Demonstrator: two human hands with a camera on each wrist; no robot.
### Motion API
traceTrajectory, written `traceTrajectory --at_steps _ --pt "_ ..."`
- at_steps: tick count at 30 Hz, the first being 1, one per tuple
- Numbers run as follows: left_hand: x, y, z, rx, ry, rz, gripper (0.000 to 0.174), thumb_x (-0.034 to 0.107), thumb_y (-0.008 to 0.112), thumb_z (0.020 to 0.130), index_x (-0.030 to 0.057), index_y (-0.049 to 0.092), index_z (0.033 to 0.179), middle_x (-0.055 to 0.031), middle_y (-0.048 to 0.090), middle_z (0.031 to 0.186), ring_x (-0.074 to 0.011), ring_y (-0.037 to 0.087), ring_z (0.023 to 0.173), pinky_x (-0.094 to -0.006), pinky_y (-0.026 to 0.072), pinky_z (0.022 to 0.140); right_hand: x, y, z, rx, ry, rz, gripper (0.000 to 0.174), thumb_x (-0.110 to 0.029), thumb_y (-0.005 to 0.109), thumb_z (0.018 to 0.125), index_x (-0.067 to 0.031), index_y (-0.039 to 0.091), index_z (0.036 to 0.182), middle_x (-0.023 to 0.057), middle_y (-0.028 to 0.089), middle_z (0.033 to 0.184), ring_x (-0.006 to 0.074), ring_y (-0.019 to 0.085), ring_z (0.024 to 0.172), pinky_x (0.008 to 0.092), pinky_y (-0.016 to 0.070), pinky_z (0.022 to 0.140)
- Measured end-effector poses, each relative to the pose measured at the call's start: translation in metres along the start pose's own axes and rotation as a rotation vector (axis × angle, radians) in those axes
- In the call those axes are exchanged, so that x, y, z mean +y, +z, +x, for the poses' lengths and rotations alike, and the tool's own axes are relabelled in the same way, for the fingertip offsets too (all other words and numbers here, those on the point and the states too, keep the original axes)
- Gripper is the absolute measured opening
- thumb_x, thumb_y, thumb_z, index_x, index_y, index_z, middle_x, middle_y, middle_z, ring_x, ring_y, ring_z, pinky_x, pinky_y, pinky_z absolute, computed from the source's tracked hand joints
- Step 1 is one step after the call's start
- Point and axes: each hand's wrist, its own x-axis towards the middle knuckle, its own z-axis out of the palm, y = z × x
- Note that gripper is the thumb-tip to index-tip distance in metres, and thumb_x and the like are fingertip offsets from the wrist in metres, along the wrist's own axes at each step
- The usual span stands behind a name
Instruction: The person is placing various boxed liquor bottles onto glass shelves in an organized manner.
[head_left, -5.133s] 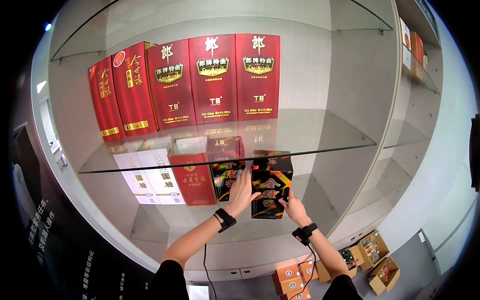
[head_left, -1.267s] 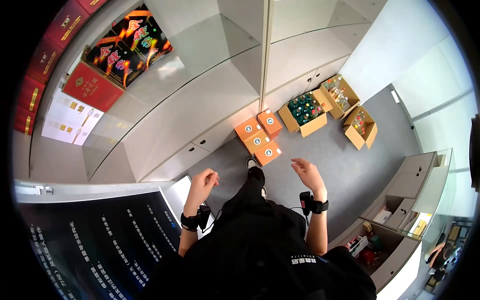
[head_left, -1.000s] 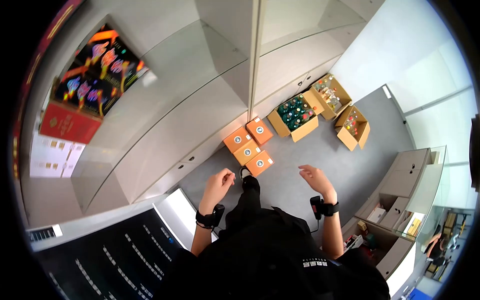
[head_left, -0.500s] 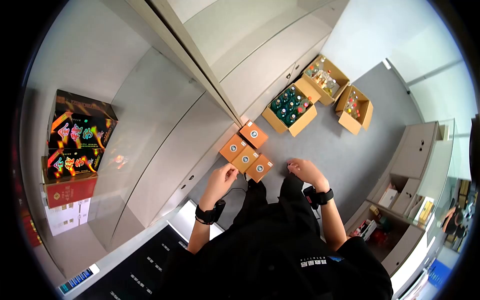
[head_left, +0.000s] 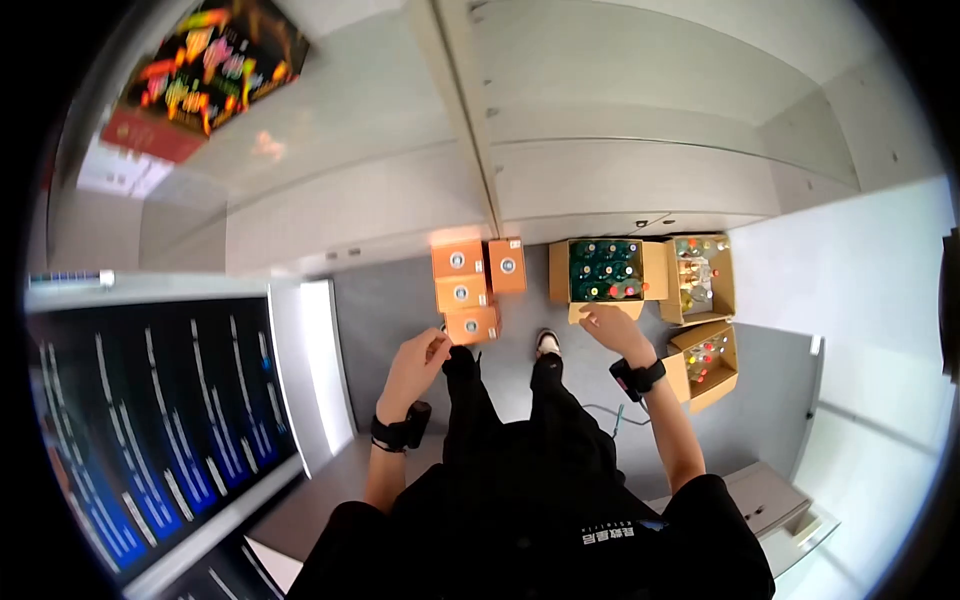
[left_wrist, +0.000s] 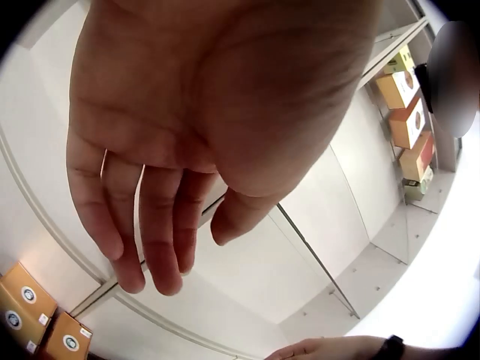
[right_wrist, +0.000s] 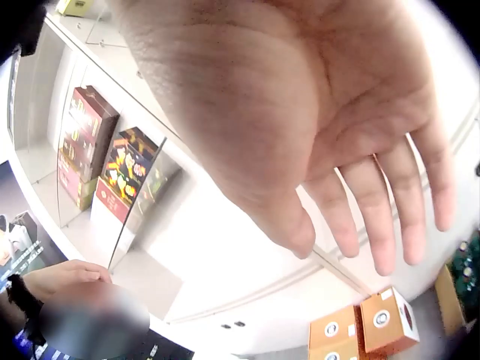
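Head and wrist views of a standing person, both hands hanging before the body above the grey floor [head_left: 395, 285]. The left hand [head_left: 418, 370] is loosely relaxed, its palm bare, with a narrow gap between thumb and forefinger. The right hand [head_left: 617, 335] is likewise bare-palmed, its fingers nearly straight and slightly spread. Nearest the left hand, though well apart below it, four orange boxes [head_left: 471, 326] sit at the cabinet's foot: three in a row, one beside. Beyond the right hand, whose fingers overlap its near flap in the head view, an open carton [head_left: 559, 272] holds green bottles [head_left: 605, 268]. Two further open cartons of bottles, one adjoining [head_left: 701, 313] and one nearer [head_left: 678, 378], lie to its right. Upper left, black boxes [head_left: 215, 65] stand beside a red box [head_left: 155, 135] on a shelf.
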Motion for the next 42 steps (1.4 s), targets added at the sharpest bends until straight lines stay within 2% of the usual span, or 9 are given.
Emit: traceTrajectory --at_steps 7,9,15,19,23,28,30,34,42 --pt "-0.047 0.029 -0.065 0.251 -0.163 -0.024 0.016 0.015 0.053 0.087 -0.001 0.055 0.087 -0.011 0.06 0.069 -0.0191 0.06 0.061 -0.0268 0.0462 0.058 0.039 0.093 0.044 -0.283 -0.095 0.031 0.031 -0.03 0.061 0.074 -0.0059 0.061 0.094 0.0158 0.063 0.085 0.0342 0.059 0.084 0.0411 0.0468 0.073" --pt "-0.07 0.046 -0.085 0.252 -0.231 -0.075 0.014 0.014 0.054 0.086 0.0 0.056 0.087 -0.0107 0.06 0.068 -0.0196 0.06 0.061 -0.0271 0.0462 0.057 0.027 0.126 0.051 -0.432 -0.123 -0.049 0.043 -0.035 0.066 0.07 -0.0034 0.059 0.099 0.0186 0.062 0.092 0.0355 0.057 0.091 0.0414 0.0452 0.078" --pt "-0.125 0.094 -0.117 0.25 -0.397 -0.241 0.012 0.012 0.054 0.086 0.0009 0.056 0.087 -0.0111 0.061 0.072 -0.0206 0.061 0.064 -0.0281 0.0469 0.056 0.063 0.275 0.095 -0.53 -0.146 -0.218 0.078 -0.035 0.071 0.063 0.0053 0.039 0.122 0.0259 0.049 0.115 0.0387 0.047 0.108 0.042 0.042 0.088" --pt "-0.17 0.121 -0.141 0.29 -0.538 -0.321 0.012 0.011 0.052 0.087 0.0003 0.056 0.089 -0.0117 0.061 0.075 -0.0203 0.061 0.067 -0.0278 0.047 0.057 0.06 0.338 0.149 -0.403 -0.121 -0.218 0.093 -0.031 0.073 0.061 0.0051 0.023 0.13 0.0262 0.041 0.122 0.0411 0.044 0.11 0.0441 0.0413 0.09" --pt "-0.222 0.147 -0.171 0.297 -0.697 -0.342 0.013 0.011 0.05 0.088 0.0002 0.057 0.092 -0.0103 0.061 0.075 -0.0185 0.061 0.069 -0.0268 0.0465 0.056 0.089 0.413 0.189 -0.22 -0.258 -0.37 0.111 -0.042 0.076 0.057 0.0078 0.013 0.134 0.0262 0.03 0.132 0.0381 0.031 0.123 0.0432 0.0298 0.1" --pt "-0.244 0.146 -0.196 0.269 -0.923 -0.446 0.014 0.01 0.049 0.088 -0.0006 0.057 0.094 -0.011 0.061 0.078 -0.018 0.062 0.071 -0.0256 0.0469 0.055 0.091 0.441 0.181 -0.304 -0.1 -0.397 0.123 -0.045 0.079 0.05 -0.0004 0.006 0.138 0.0248 0.026 0.133 0.0385 0.026 0.127 0.0519 0.0233 0.102" --pt "-0.253 0.145 -0.194 0.262 -0.934 -0.44 0.014 0.009 0.049 0.088 -0.001 0.056 0.094 -0.0113 0.061 0.08 -0.0176 0.062 0.072 -0.0259 0.0477 0.056 0.078 0.443 0.17 -0.306 -0.095 -0.678 0.124 -0.048 0.079 0.049 -0.0002 0.007 0.138 0.0247 0.026 0.133 0.0403 0.026 0.126 0.0529 0.022 0.102" --pt "-0.249 0.135 -0.185 0.303 -0.879 -0.396 0.014 0.008 0.049 0.088 -0.001 0.056 0.094 -0.0114 0.061 0.08 -0.019 0.061 0.072 -0.028 0.0483 0.06 0.079 0.452 0.157 -0.274 -0.166 -0.93 0.125 -0.045 0.081 0.048 -0.0006 0.006 0.138 0.0255 0.021 0.136 0.0411 0.021 0.128 0.0586 0.0161 0.102" --pt "-0.254 0.135 -0.19 0.28 -0.871 -0.413 0.013 0.008 0.05 0.087 -0.0007 0.057 0.094 -0.0127 0.06 0.081 -0.0224 0.059 0.071 -0.0302 0.0478 0.063 0.071 0.452 0.168 -0.327 -0.358 -1.024 0.124 -0.046 0.08 0.048 -0.0003 0.009 0.138 0.0259 0.033 0.129 0.0406 0.03 0.123 0.0555 0.0172 0.103"
